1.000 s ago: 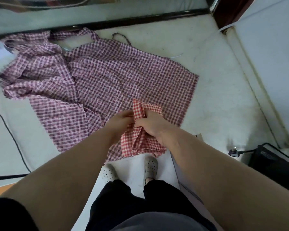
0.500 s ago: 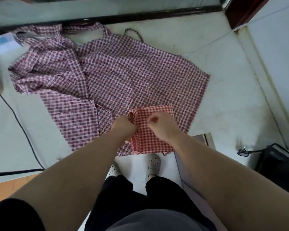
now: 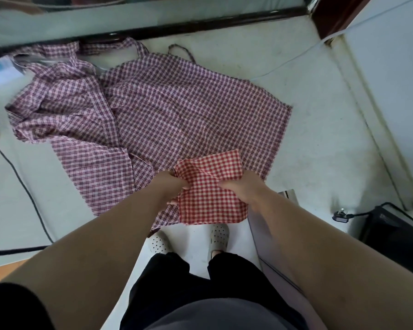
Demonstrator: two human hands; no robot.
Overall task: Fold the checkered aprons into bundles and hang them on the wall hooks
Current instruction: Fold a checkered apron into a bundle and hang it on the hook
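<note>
Centrally, at the near edge of the white surface [image 3: 320, 139], a red checkered apron [image 3: 212, 203] is held up by both hands. It is folded into a small, roughly square bundle. One flap is turned up toward the far right, and a diagonal crease is seen across its upper part. The grip of the left hand [image 3: 171, 184] is closed on the bundle's left edge, with the fingers curled round bunched cloth. The grip of the right hand [image 3: 247, 189] is closed on the right edge in the same way. The hands are thus placed at opposite edges of the bundle, with both forearms reaching in from the near side.

Beneath and beyond the bundle, a larger maroon checkered apron [image 3: 196, 110] is spread flat on the surface, with a thin strap looped at its far edge. A second maroon checkered apron [image 3: 57, 103] is crumpled at the left and overlaps the flat one. Whether the red bundle touches the flat apron cannot be told.

A black cable [image 3: 22, 184] is run along the left side of the surface. At the near right, a plug [image 3: 342, 215] is seen just beside a black box [image 3: 396, 234]. Two pale perforated shoes [image 3: 218, 235] are seen on the floor, just nearer than the bundle.
</note>
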